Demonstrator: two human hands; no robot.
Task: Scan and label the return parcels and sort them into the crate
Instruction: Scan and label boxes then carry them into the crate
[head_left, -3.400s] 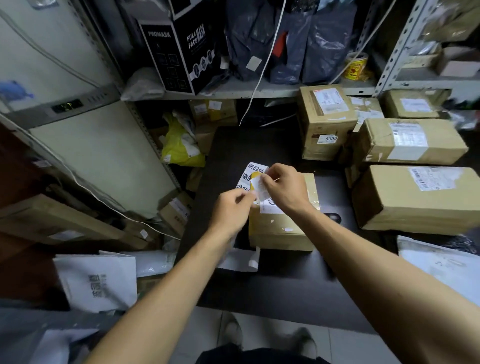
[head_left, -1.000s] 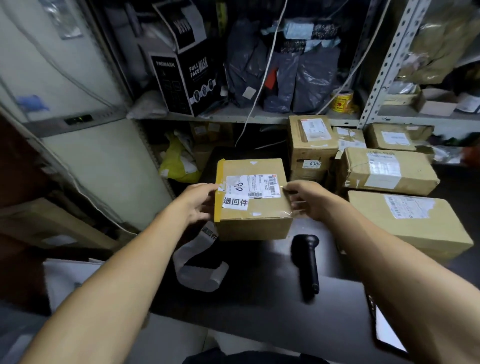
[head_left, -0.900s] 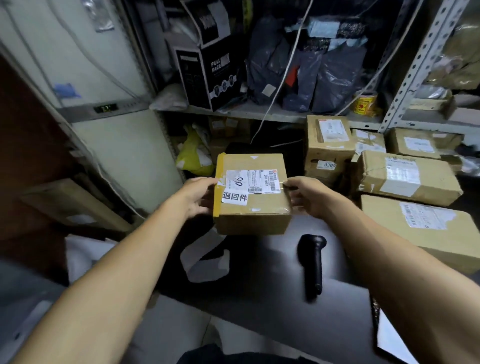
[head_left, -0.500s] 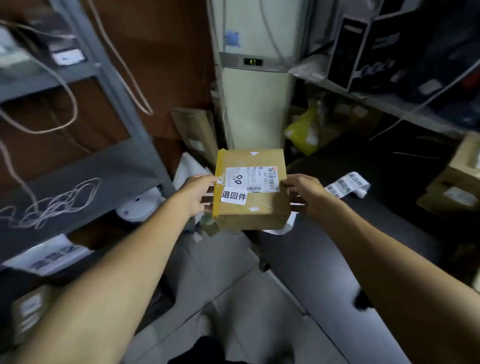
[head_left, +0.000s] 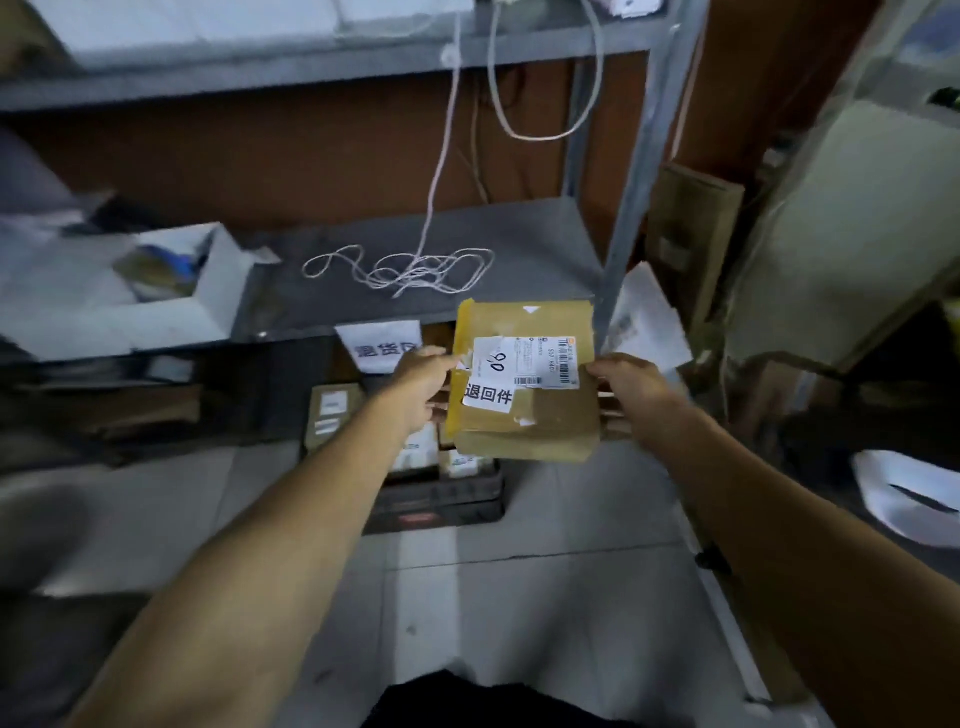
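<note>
Grey metal shelving (head_left: 618, 218) fills the wall ahead, with a tangle of white cord (head_left: 410, 270) lying on its middle shelf and an open white box (head_left: 208, 291) at the left. On the shelf's front edge hangs a white sign (head_left: 376, 345) with printed characters. Below it, on the floor, sits a dark crate (head_left: 441, 501) with several parcels already inside. The person holds a brown parcel (head_left: 535, 415) out in front, in the air above and just right of the crate. The left hand (head_left: 423, 387) grips its left edge, fingers curled underneath and thumb on top beside the white return label (head_left: 488, 397). The right hand (head_left: 631, 395) grips the right edge the same way. A shipping label (head_left: 540, 361) faces up between the hands.
</note>
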